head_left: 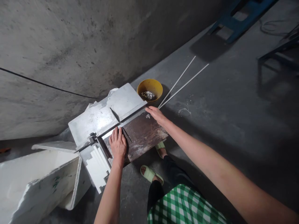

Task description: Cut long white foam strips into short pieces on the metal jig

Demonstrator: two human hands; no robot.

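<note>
My left hand (118,144) lies with fingers stretched out over a white strip (108,133), at the left end of a brown board (142,133) on a small cutting table. My right hand (157,114) is closed round the far right corner of that board, beside a metal rail (135,115). Its fingertips are partly hidden. A dark slot crosses the pale metal tabletop (126,99) and continues into the board between my hands. Left of my left hand, several white strips (98,166) lie stacked side by side, near a dark clamp-like fitting (92,136).
A yellow bowl (150,85) with small white pieces stands behind the table. Two long thin white strips (179,81) reach across the floor. White panels (51,180) lean at the left. A blue stool (243,18) stands at the upper right, and a black cable (46,84) runs along the wall.
</note>
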